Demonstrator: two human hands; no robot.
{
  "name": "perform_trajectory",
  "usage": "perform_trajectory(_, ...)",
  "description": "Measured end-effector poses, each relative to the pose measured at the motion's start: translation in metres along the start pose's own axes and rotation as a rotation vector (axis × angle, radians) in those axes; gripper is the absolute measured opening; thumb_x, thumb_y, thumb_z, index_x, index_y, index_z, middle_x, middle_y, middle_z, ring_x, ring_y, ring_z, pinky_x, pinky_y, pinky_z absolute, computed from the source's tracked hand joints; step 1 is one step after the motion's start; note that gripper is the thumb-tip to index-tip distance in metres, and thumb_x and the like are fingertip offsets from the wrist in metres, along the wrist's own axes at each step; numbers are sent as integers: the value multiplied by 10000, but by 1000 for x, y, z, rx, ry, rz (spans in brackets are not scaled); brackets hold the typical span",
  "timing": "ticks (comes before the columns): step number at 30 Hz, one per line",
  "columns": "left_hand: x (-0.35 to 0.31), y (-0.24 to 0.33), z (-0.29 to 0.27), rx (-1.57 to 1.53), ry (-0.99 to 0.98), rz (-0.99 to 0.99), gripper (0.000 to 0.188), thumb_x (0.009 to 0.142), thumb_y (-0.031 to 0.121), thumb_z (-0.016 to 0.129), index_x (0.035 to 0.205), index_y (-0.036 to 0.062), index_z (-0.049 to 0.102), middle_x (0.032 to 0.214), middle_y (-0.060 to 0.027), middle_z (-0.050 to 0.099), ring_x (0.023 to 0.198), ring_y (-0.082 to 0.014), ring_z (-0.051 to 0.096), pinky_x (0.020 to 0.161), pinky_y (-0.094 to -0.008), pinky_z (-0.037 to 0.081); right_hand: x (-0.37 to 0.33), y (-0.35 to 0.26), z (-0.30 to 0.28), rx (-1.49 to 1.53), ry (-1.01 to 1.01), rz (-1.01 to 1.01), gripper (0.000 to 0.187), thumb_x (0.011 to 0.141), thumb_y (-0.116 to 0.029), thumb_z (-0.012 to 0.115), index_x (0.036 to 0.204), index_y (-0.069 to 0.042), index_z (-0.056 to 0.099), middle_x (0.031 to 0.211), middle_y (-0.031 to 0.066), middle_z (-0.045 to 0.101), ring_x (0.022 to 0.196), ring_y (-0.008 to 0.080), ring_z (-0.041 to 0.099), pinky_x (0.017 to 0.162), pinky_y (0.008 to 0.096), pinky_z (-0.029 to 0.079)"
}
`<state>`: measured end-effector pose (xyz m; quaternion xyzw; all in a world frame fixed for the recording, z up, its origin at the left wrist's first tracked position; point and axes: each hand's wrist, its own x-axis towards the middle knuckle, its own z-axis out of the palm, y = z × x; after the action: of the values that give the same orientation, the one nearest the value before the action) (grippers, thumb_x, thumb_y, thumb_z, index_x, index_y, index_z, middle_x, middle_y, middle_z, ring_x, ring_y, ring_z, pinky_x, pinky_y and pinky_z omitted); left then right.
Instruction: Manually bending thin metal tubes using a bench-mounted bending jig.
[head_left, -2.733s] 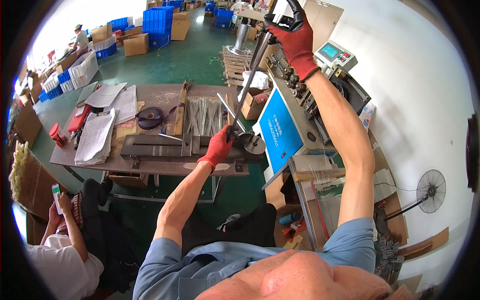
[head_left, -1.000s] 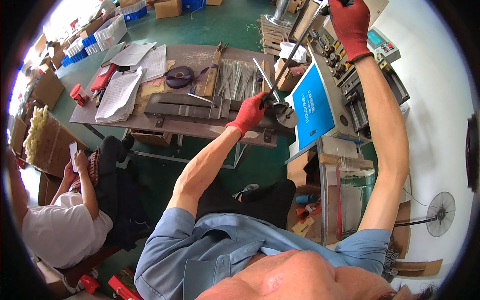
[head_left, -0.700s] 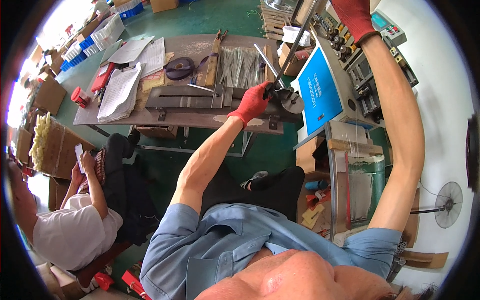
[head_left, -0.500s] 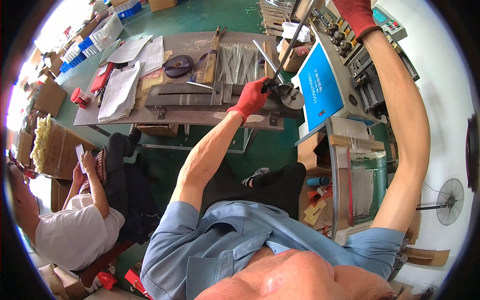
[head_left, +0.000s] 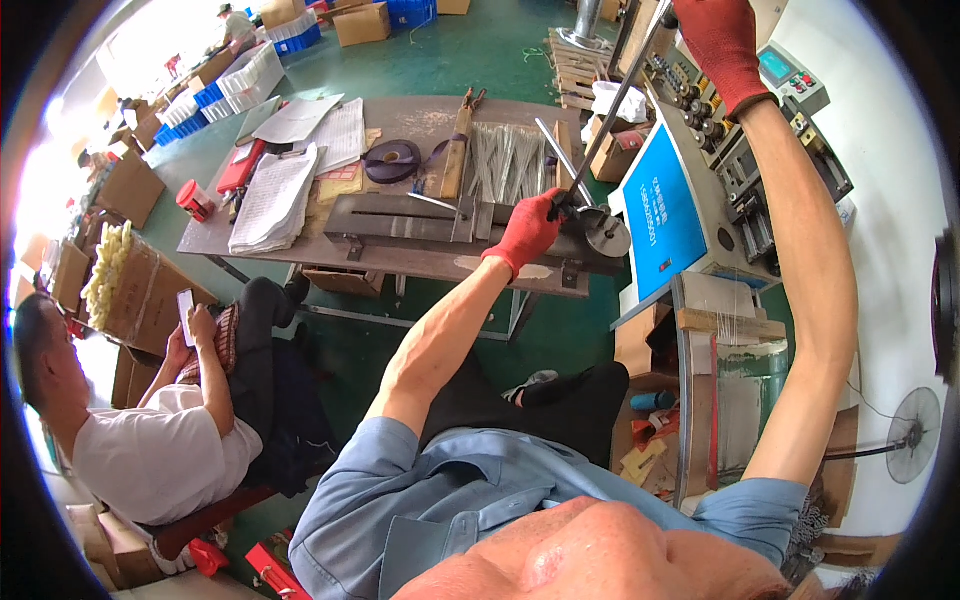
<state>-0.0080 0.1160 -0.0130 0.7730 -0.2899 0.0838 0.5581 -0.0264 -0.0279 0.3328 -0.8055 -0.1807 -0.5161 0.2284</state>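
My left hand (head_left: 525, 233), in a red knit glove, is closed around a dark part at the right end of a long steel bench fixture (head_left: 400, 220). The fingers hide most of that part. Just right of it sits a round metal disc (head_left: 606, 232). A long metal lever (head_left: 620, 100) slants up from beside this hand toward the far right. At its upper end, my right hand (head_left: 718, 45), also red-gloved, is closed on the lever, with its arm stretched far forward. A slim metal plate (head_left: 468, 218) stands across the fixture left of my left hand.
On the table (head_left: 215, 238) lie paper stacks (head_left: 275, 200), a purple strap roll (head_left: 391, 161), clear strips (head_left: 505, 160) and a red jar (head_left: 195, 201). A blue-fronted machine (head_left: 665, 205) stands right. A seated person (head_left: 160, 440) holds a phone at left; a fan (head_left: 912, 435) is at right.
The whole view has shifted, so the scene sits lower and farther right. Both hands keep their places on the fixture part and the lever.
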Motion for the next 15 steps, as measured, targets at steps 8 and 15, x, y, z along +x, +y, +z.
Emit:
perform_trajectory(8, -8, -5, 0, 40, 23, 0, 326, 821, 22, 620, 1146, 47, 611, 879, -168, 686, 803, -243, 674, 726, -321, 497, -3, -14, -3, -20, -82, 80, 292, 886, -61, 592, 1175, -50, 549, 882, 118, 634, 767, 198, 635, 656, 315, 543)
perform_trajectory(15, 1, 3, 11, -19, -7, 21, 324, 814, 45, 627, 1137, 33, 607, 905, -151, 687, 804, -173, 654, 727, -300, 498, -2, 6, -13, -22, -71, 139, 300, 905, -87, 573, 1203, -59, 554, 896, 118, 639, 731, 164, 630, 645, 275, 558)
